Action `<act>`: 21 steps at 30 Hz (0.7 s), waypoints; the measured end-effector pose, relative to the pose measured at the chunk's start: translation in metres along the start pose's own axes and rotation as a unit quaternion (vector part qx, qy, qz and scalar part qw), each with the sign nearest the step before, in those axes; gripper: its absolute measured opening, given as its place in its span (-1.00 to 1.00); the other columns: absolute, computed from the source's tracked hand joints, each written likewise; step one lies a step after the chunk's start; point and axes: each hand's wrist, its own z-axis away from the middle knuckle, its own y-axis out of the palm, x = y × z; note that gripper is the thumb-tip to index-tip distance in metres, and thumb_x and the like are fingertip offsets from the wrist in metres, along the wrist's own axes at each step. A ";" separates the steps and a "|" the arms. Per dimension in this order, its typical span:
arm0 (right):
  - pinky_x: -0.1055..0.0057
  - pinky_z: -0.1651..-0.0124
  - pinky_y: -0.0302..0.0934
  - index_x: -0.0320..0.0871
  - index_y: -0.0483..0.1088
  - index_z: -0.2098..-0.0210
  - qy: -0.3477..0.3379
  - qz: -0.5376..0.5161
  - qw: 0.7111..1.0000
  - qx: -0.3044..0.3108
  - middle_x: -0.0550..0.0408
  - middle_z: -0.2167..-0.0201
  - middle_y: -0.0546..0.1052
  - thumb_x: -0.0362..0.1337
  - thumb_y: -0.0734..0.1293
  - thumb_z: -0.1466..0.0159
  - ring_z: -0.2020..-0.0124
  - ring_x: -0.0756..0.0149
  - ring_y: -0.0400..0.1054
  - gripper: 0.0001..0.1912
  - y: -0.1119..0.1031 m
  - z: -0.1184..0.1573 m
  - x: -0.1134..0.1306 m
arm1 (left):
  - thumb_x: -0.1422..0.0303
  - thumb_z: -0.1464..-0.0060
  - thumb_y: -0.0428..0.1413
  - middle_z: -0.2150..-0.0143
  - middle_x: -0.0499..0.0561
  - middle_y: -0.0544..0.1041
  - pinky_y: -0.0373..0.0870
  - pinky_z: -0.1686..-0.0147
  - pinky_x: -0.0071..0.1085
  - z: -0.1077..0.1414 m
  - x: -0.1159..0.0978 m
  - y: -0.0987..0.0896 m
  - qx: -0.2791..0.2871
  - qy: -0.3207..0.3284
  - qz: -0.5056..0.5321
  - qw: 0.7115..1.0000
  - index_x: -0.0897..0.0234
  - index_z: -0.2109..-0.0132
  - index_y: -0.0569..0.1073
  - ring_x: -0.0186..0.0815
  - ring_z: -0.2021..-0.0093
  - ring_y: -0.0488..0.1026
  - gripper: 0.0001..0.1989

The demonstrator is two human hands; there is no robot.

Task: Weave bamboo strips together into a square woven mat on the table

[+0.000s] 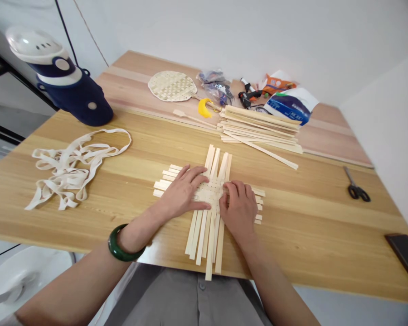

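Observation:
Pale flat strips cross each other in a woven piece (211, 194) near the table's front edge, their loose ends fanning out on all four sides. My left hand (182, 190) lies on the left part of the weave with its fingers spread, and a green bangle circles that wrist. On the right side of the weave rests my right hand (238, 206), its fingers curled together at the strips; whatever is between thumb and fingertips is too small to make out.
Behind the weave lies a pile of loose strips (258, 129). A white ribbon (88, 158) and a dark blue bottle (78, 97) are on the left. Scissors (355, 188) and a dark phone-like object (406, 258) are right. A woven fan (173, 86) lies at the back.

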 end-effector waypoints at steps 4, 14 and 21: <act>0.26 0.16 0.11 -0.17 0.38 0.19 0.003 0.004 1.000 0.018 0.03 0.25 0.51 -0.42 0.25 -0.23 0.23 0.16 0.23 -0.84 0.002 -0.001 0.000 | 0.08 0.14 0.39 -0.25 0.30 0.33 0.03 -0.33 0.08 -0.001 0.000 0.000 0.004 -0.006 -0.003 1.000 0.27 -0.04 0.34 -0.01 -0.29 0.28 -0.33; 0.27 0.13 0.10 -0.16 0.37 0.19 -0.013 -0.006 1.000 0.016 0.01 0.23 0.51 -0.45 0.21 -0.25 0.21 0.15 0.21 -0.82 0.002 -0.003 0.000 | 0.09 0.17 0.40 -0.25 0.28 0.32 0.04 -0.32 0.09 -0.003 0.000 -0.001 0.018 -0.022 -0.008 1.000 0.25 -0.05 0.36 0.03 -0.28 0.27 -0.32; 0.26 0.14 0.10 -0.17 0.36 0.21 -0.020 -0.003 0.999 0.025 0.00 0.26 0.50 -0.46 0.21 -0.22 0.21 0.14 0.20 -0.82 0.005 -0.007 -0.002 | 0.08 0.23 0.42 -0.22 0.25 0.34 0.07 -0.31 0.10 -0.005 0.000 0.002 0.011 -0.029 -0.011 0.999 0.24 -0.03 0.38 0.04 -0.26 0.28 -0.30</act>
